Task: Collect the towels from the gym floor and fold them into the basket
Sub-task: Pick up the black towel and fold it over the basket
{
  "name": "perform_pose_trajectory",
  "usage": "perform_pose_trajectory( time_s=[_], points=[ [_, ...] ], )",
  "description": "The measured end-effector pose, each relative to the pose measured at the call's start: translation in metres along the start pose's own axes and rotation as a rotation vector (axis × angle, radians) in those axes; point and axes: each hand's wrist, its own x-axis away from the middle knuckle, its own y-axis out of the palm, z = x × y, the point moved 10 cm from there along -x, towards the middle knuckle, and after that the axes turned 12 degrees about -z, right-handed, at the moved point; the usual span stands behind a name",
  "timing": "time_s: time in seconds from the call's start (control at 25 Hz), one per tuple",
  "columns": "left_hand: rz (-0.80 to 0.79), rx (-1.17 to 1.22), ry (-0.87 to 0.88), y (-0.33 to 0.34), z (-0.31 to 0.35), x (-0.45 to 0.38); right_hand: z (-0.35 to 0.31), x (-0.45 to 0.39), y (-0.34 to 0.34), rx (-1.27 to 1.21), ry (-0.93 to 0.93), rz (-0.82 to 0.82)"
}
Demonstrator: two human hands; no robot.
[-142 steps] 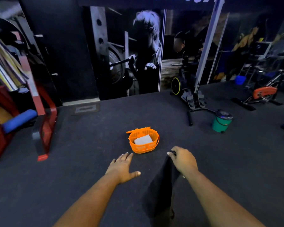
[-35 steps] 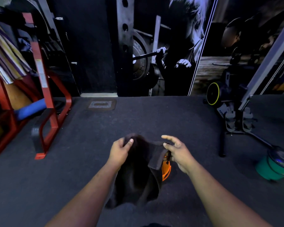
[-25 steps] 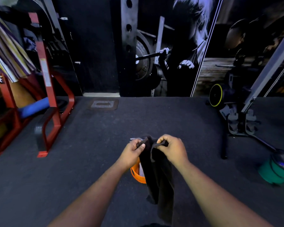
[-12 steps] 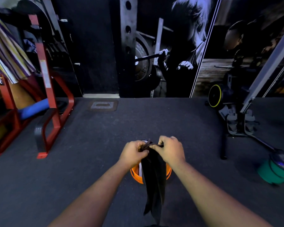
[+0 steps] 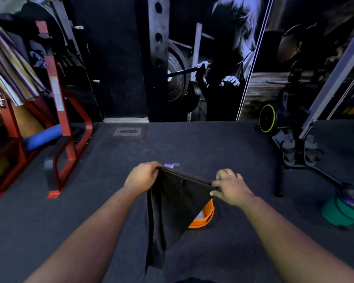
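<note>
A dark towel [image 5: 172, 209] hangs in the air in front of me, its top edge stretched between my two hands. My left hand [image 5: 141, 177] grips the left corner. My right hand [image 5: 230, 188] pinches the right end of the edge between thumb and fingers. The towel droops to a point low on the left. Behind and below it stands the orange basket [image 5: 204, 217] on the gym floor, mostly hidden by the cloth, with a bit of a light folded towel [image 5: 199, 216] showing inside.
A red metal rack [image 5: 59, 123] with a blue roll and striped cloths stands at the left. An exercise machine frame [image 5: 294, 148] and a green bucket [image 5: 341, 211] stand at the right. A wall mural closes the back. Dark carpet lies all around.
My hands, close together half a second ago, have drawn apart and spread the towel's top edge wide. The towel now hangs as a broad sheet over the basket.
</note>
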Motion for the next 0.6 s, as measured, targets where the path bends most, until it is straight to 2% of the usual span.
perform_pose_trajectory(
  time_s=[0.12,0.2,0.24,0.36,0.4,0.48,0.56,0.6],
  points=[
    [-0.038,-0.144,-0.084,-0.001,-0.001,0.0,0.009,0.002,-0.011,-0.014,0.073,0.095],
    [-0.001,-0.136,-0.135,-0.003,-0.002,-0.004,0.012,0.003,-0.022,-0.145,0.095,0.195],
    [0.016,0.016,-0.137,-0.001,-0.007,-0.005,0.017,0.003,-0.025,-0.249,0.107,0.228],
    [0.025,0.736,-0.07,0.01,-0.019,-0.005,0.039,0.006,-0.023,-0.667,0.091,0.324],
    [0.038,0.869,-0.063,0.012,-0.017,-0.002,0.044,0.009,-0.024,-0.802,0.073,0.355],
    [0.108,0.969,-0.08,0.009,-0.009,0.004,0.046,0.011,-0.024,-1.093,0.015,0.381],
    [0.196,0.907,-0.097,0.0,-0.004,0.01,0.042,0.011,-0.03,-1.341,-0.059,0.385],
    [0.189,0.89,-0.075,-0.005,0.003,0.011,0.04,0.01,-0.033,-1.408,-0.091,0.393]
  ],
)
